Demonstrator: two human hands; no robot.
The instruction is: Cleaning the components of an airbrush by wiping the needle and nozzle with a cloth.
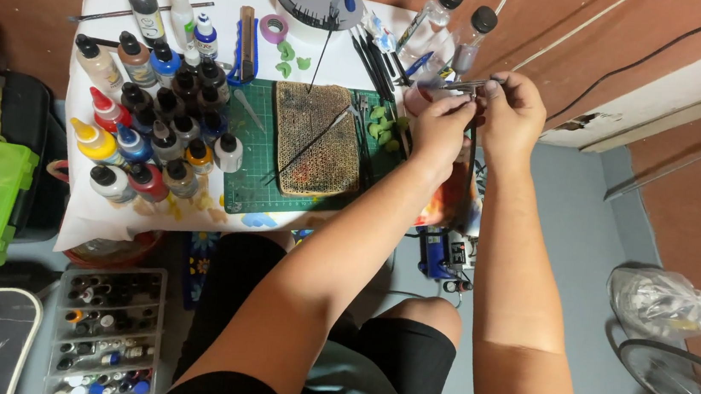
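Above the table's right edge, both hands (441,129) (510,114) pinch a thin metal tool (461,85)

Thin metal tool (462,85) (horizontal) pinched above the table edge.

Green cutting mat (249,187), white table cover (232,6), grey floor (569,244).

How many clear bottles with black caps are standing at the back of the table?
2. Both stand at the table's far right edge, side by side: one bottle on the left, the other bottle just right of it, above the hands. Others may be hidden.
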